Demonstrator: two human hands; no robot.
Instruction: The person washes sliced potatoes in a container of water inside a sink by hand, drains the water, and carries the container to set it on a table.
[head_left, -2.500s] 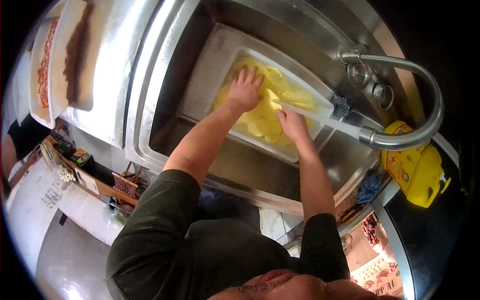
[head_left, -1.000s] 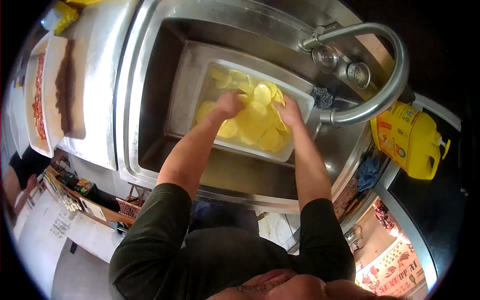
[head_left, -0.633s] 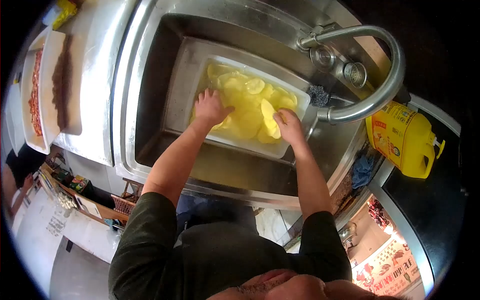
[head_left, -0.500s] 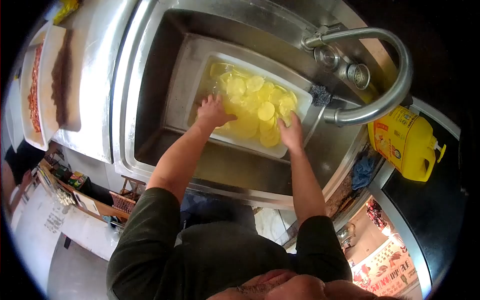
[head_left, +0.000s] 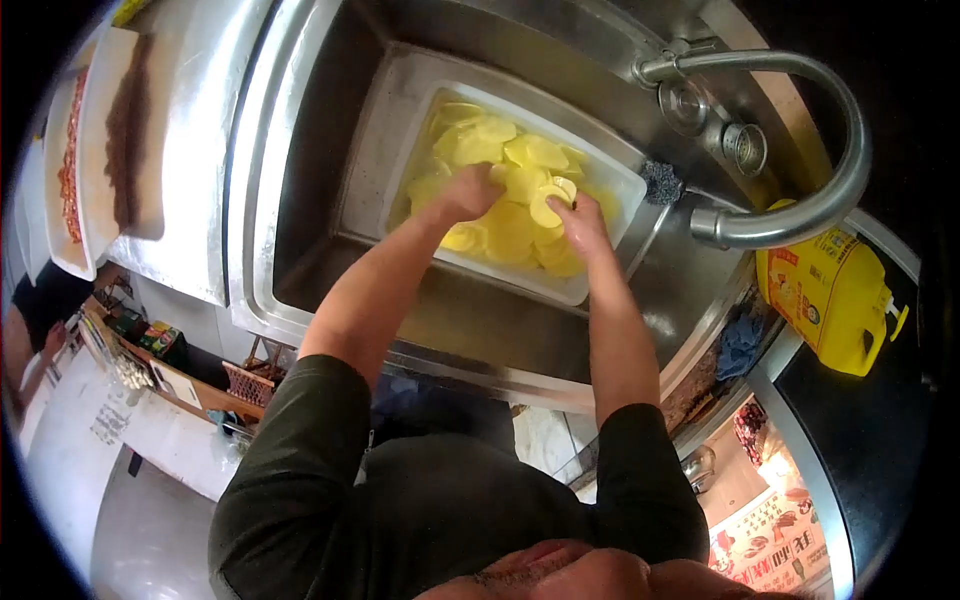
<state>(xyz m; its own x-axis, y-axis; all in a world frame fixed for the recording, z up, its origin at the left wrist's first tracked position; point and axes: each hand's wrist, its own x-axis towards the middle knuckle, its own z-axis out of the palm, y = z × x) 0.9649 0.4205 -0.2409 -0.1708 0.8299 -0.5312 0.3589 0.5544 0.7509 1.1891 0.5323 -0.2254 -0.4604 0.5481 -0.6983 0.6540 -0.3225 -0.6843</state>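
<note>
Head view: thin, flat, round-to-oval yellow vegetable slices (head_left: 512, 232) are piled and overlapped in a white rectangular tub (head_left: 622, 184), which is set inside a stainless steel sink (head_left: 470, 315). Pale to strong yellow, smooth-faced, wet-looking; some edges are tilted up, others lie flat. The tub is covered by slices across most of its width.

The left hand (head_left: 468, 194) is lowered over the left-middle of the pile, back turned up, fingers curled and partly hidden at the slices; whether anything is gripped cannot be told. The right hand (head_left: 582, 220) is placed at the right side of the pile, a pale round slice (head_left: 549, 205) being pinched with the thumb laid over its face. Both forearms are stretched forward over the near sink edge, angled inward, dark sleeves ending near the elbows. The hands are held apart, with slices between them.
</note>
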